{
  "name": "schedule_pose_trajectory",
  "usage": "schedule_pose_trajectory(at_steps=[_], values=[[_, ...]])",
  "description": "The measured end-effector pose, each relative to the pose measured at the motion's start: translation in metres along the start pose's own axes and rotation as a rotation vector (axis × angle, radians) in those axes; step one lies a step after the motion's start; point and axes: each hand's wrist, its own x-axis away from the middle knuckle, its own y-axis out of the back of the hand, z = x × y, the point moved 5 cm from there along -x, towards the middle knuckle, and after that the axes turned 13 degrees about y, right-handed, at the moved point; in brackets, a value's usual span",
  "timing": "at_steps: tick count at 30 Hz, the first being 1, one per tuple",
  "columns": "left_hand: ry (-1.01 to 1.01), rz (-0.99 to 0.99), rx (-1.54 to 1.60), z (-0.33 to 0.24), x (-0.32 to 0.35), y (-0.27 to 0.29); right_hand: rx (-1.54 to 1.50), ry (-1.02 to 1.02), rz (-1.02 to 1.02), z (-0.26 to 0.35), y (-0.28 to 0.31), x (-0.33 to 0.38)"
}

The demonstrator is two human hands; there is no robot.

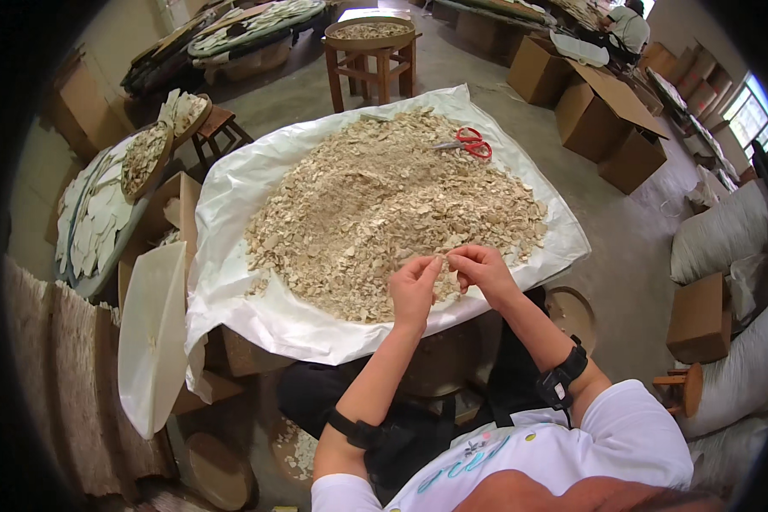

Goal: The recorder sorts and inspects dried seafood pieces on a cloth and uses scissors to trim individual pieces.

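A broad heap of dry, pale tan flakes (350,205) lies on a white plastic sheet (230,196) in front of me. Over the heap's near edge, my left hand (415,288) and my right hand (484,275) meet with their fingertips close together. Both are closed in a pinch. Whatever sits between the fingertips is too small to make out. Red-handled scissors (474,145) rest on the far right part of the heap, their blades pointing left.
A round tray of flakes (369,32) stands on a wooden stool (375,72) beyond the sheet. Cardboard boxes (602,119) are at the right, with white sacks (725,230) nearer. Trays of pale pieces (102,209) and a white scoop-like basin (152,341) flank the left side.
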Motion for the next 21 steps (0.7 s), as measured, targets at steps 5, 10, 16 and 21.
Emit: schedule_pose_trajectory(at_steps=[5, 10, 16, 21], values=[[-0.166, -0.038, -0.183, 0.002, -0.009, -0.008, 0.087, 0.089, -0.006, 0.002, 0.01, 0.0], [-0.073, 0.007, -0.156, 0.008, -0.008, -0.008, 0.125, 0.119, -0.035, -0.014, 0.013, 0.006], [0.031, -0.034, -0.132, 0.014, -0.008, -0.004, 0.115, 0.138, -0.005, -0.021, 0.015, 0.004], [0.107, -0.139, -0.103, 0.025, -0.018, 0.014, 0.292, 0.178, -0.042, -0.04, 0.045, -0.013]])
